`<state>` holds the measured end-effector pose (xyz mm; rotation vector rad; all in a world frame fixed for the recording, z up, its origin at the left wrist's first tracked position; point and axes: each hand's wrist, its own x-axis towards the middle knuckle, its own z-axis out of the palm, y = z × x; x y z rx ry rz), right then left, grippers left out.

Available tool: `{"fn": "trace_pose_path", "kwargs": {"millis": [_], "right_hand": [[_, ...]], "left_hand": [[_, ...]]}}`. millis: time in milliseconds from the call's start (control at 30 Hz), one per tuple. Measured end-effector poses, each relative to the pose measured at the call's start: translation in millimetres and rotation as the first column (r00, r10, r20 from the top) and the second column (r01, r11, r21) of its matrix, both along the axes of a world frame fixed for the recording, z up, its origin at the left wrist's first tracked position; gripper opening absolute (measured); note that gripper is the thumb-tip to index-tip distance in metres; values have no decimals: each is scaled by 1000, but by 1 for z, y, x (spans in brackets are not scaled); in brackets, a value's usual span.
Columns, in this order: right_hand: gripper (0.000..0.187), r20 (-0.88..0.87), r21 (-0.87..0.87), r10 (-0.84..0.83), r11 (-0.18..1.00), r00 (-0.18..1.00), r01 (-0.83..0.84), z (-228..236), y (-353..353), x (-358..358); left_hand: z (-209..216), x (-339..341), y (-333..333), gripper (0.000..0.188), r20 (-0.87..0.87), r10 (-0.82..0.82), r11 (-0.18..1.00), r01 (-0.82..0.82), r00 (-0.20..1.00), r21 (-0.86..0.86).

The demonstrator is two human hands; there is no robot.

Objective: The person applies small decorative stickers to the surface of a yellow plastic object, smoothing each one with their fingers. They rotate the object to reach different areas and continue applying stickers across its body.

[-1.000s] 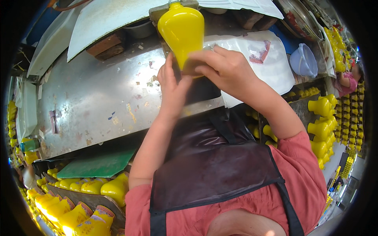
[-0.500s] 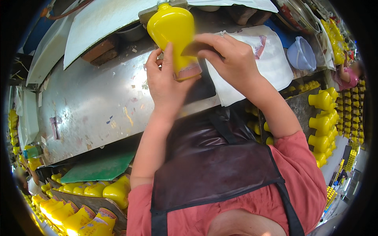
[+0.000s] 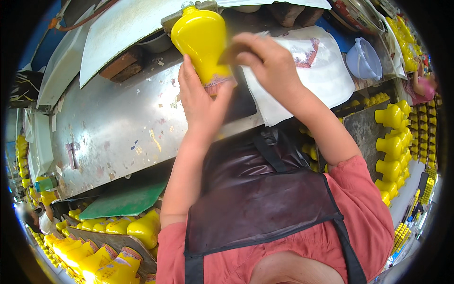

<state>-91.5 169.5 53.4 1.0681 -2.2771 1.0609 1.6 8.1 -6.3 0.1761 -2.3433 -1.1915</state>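
Observation:
A glossy yellow vase [image 3: 198, 38] lies tilted over the metal table, its neck end away from me against a grey block [image 3: 207, 5]. Around its foot end runs a pink and lilac patterned band [image 3: 216, 84]. My left hand [image 3: 202, 102] is closed about that end, its fingers partly hidden under the vase. In my right hand [image 3: 274, 64] is a thin, dark brown flat piece [image 3: 230, 53], pinched between thumb and fingers at the vase's right side. Motion blurs the piece, so I cannot tell whether it touches the surface.
White sheets [image 3: 331, 87] with a patterned strip [image 3: 309, 54] lie right of the vase, before a pale blue bucket [image 3: 363, 59]. Scraps dot the metal table [image 3: 113, 128]. Yellow vases stand at lower left [image 3: 116, 267] and right [image 3: 391, 146]. Co-workers appear at both edges.
The vase and both hands sit slightly further left in the view. My left hand has shifted on the foot end, and the patterned band shows less. The right hand still holds the dark piece.

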Motion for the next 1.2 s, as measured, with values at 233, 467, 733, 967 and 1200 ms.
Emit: {"fn": "trace_pose_path", "kwargs": {"millis": [233, 467, 733, 967, 1200], "right_hand": [[40, 777, -47, 70, 997, 625, -53, -18, 7, 2], [56, 825, 84, -1, 989, 565, -120, -23, -9, 5], [53, 806, 95, -14, 990, 592, -106, -11, -16, 11], [49, 804, 128, -39, 986, 594, -109, -23, -15, 9], [38, 963, -157, 102, 964, 249, 215, -10, 1, -7]], "left_hand": [[-2, -11, -3, 92, 178, 15, 999, -21, 984, 37], [-7, -14, -9, 87, 135, -21, 990, 2, 991, 142], [-14, -15, -8, 81, 11, -32, 923, 25, 999, 384], [-15, -16, -8, 78, -22, -48, 888, 53, 999, 457], [-5, -1, -9, 81, 25, -117, 820, 83, 993, 566]]}}
